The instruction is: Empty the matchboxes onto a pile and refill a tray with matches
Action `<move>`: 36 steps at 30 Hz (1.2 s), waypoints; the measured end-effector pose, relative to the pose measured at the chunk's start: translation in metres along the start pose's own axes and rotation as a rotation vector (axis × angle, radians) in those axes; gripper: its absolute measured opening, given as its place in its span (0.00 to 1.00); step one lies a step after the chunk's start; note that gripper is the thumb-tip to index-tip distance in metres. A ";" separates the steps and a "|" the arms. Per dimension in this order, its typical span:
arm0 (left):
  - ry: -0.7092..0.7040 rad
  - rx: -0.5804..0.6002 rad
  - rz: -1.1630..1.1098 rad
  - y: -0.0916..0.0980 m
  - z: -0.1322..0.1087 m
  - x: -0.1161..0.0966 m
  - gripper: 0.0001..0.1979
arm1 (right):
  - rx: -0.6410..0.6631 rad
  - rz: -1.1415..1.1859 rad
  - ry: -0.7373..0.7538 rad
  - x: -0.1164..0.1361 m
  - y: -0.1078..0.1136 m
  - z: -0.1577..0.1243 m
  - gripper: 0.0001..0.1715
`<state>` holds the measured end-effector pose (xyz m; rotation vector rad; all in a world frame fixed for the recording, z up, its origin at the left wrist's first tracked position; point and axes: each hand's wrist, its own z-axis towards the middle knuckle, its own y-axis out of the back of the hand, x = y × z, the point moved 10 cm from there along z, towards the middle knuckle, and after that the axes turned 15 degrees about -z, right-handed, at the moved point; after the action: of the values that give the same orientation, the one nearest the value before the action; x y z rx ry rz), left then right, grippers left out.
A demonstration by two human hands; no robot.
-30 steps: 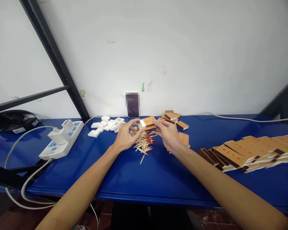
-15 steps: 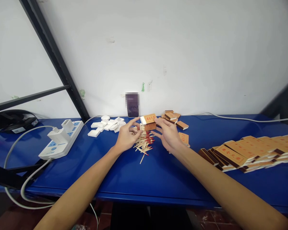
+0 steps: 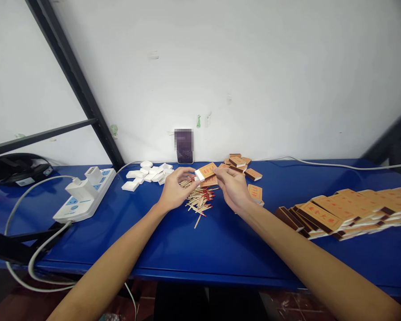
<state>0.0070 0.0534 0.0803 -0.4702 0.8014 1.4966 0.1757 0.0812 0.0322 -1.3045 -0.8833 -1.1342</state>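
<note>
Above a heap of red-tipped matches [image 3: 200,199], a matchbox [image 3: 208,170] with an orange printed sleeve is held between my two hands. The white tray sticks out a little at its left end. My left hand [image 3: 176,189] pinches that white end between thumb and fingers. At the other end, my right hand [image 3: 233,186] grips the sleeve with thumb and forefinger, the other fingers curled under. Just below it shows another orange printed box face [image 3: 209,182], partly hidden. More printed matchboxes [image 3: 255,192] sit beside my right wrist, partly covered by it.
White matchbox trays [image 3: 150,174] are scattered at the back left. Orange boxes [image 3: 238,163] lie at the back right, with a large matchbox stack [image 3: 347,207] further right. A phone [image 3: 185,149] leans on the wall. A power strip [image 3: 87,198] with cables occupies the left.
The matchbox has tilted and its white end has dropped slightly. My left thumb and fingers have closed on that end. The spread lower fingers of my right hand have curled in.
</note>
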 end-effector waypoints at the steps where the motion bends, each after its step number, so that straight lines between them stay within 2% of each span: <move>1: 0.004 0.002 0.002 0.000 0.000 0.000 0.16 | -0.004 0.003 0.003 -0.001 0.000 0.000 0.13; 6: -0.046 0.062 0.084 -0.004 -0.001 -0.007 0.23 | -0.010 0.021 0.013 -0.001 0.000 0.001 0.14; 10: -0.109 0.114 0.171 -0.010 -0.003 -0.012 0.22 | 0.016 0.053 0.020 0.001 -0.004 0.000 0.14; 15: -0.130 0.041 0.164 -0.003 -0.003 -0.011 0.19 | 0.048 0.066 0.016 0.002 -0.009 -0.003 0.16; 20: -0.152 -0.030 0.177 0.006 -0.002 -0.013 0.21 | 0.121 0.021 -0.035 -0.001 -0.016 -0.009 0.16; 23: -0.136 -0.039 0.164 0.007 -0.001 -0.012 0.21 | 0.147 -0.022 -0.035 -0.001 -0.017 -0.009 0.16; 27: -0.085 -0.026 0.137 0.007 0.000 -0.008 0.21 | 0.114 -0.085 0.001 0.005 -0.010 -0.008 0.17; 29: -0.027 -0.022 0.101 0.009 0.002 -0.002 0.21 | 0.117 -0.168 0.055 0.013 -0.008 -0.007 0.19; 33: 0.146 -0.003 -0.040 0.014 0.004 0.017 0.24 | 0.374 -0.601 0.245 0.030 -0.030 -0.016 0.23; 36: 0.259 0.048 -0.131 0.015 0.005 0.030 0.26 | 0.442 -0.800 0.286 0.032 -0.034 -0.018 0.22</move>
<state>-0.0100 0.0780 0.0651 -0.6765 0.9876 1.3083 0.1494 0.0625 0.0697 -0.3923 -1.3910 -1.5620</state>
